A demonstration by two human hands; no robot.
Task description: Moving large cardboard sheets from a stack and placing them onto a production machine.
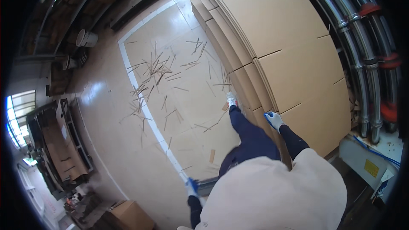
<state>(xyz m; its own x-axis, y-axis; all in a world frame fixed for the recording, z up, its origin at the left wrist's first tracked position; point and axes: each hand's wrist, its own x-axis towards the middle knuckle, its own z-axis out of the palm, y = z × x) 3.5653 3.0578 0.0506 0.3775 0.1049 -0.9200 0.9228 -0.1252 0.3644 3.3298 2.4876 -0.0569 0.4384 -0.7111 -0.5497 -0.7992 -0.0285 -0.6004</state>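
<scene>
Overhead, the right hand (274,120) is pressed, fingers spread, on the flat cardboard stack (279,42); the left hand (192,187) is curled around a dark bar (207,183); cardboard offcut strips (159,74) are left scattered on the floor (110,115).

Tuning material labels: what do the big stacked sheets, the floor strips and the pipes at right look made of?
Stacked sheets: likely corrugated cardboard, matte tan, with cut slots and layered edges. The right hand rests on their edge.
Floor strips: thin tan slivers, probably cardboard offcuts; too small to be sure.
Pipes: bare metal by the grey sheen, with red fittings.
</scene>
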